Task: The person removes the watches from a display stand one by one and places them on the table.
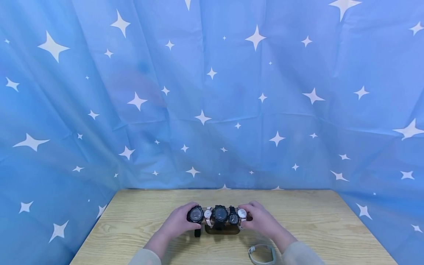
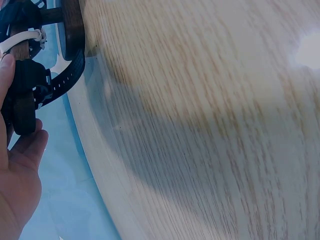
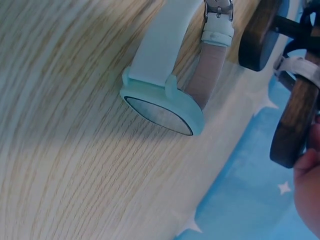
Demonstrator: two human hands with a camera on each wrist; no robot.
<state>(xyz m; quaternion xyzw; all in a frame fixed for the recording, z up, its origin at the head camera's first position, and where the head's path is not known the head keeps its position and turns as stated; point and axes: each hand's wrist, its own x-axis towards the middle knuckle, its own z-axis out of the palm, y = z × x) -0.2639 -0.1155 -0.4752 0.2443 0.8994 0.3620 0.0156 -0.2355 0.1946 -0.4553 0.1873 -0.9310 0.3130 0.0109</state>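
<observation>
While both hands were up at a dark wooden watch stand, the left hand was clamped round its left end, right where a chunky black watch sat with its strap hanging down. Over at the other end, the right hand had its thumb and fingers pinched on the stand, just beside a white-faced watch. So the stand was basically sandwiched between the two hands, with three more watches lined up along the bar: a small pale-strapped one, a big black one and a black square-ish one.

Nearer and a bit to the right, a mint green watch lay on its own, buckled into a loop, apart from the right hand's fingers.

All this was on a light wood-grain table, with a bright glare spot on it in the left wrist view. Blue cloth with white stars hung along the far side and round both sides, creased in places. Pale sleeves covered both forearms.
</observation>
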